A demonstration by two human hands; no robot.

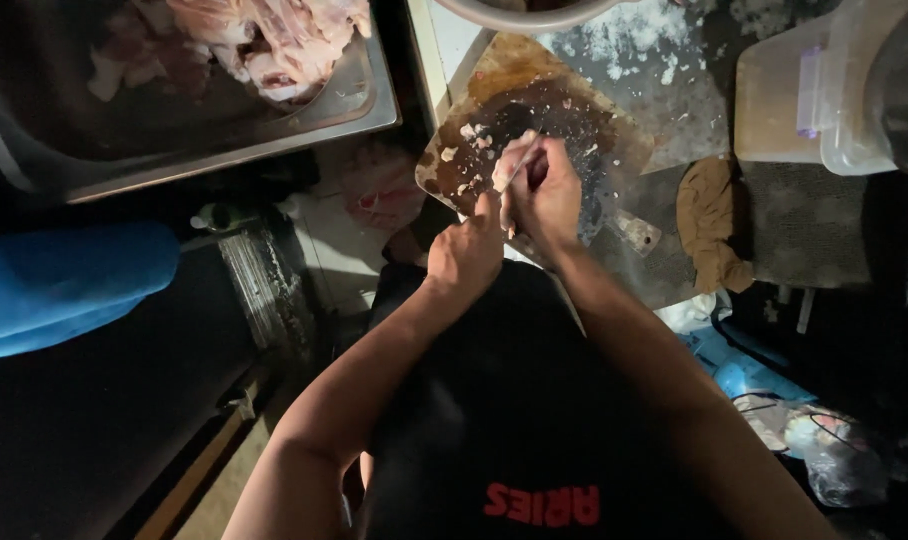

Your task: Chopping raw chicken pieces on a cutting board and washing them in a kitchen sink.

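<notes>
Head view shows the person bent over a dark, stained wooden cutting board (534, 120) on the table, both hands meeting at its near edge. Right hand (546, 195) has its grip closed around a pale piece of raw meat (511, 165), while the left hand (464, 255) grips a thin skewer (522, 170) running up into the piece. By the look of it, the threading step is in hand; the next move would call for steady pressure along the stick, fingers kept off its tip. Small pale scraps lie on the board beyond the hands. Left of the board, a metal tray (364, 110) holds more raw meat.
</notes>
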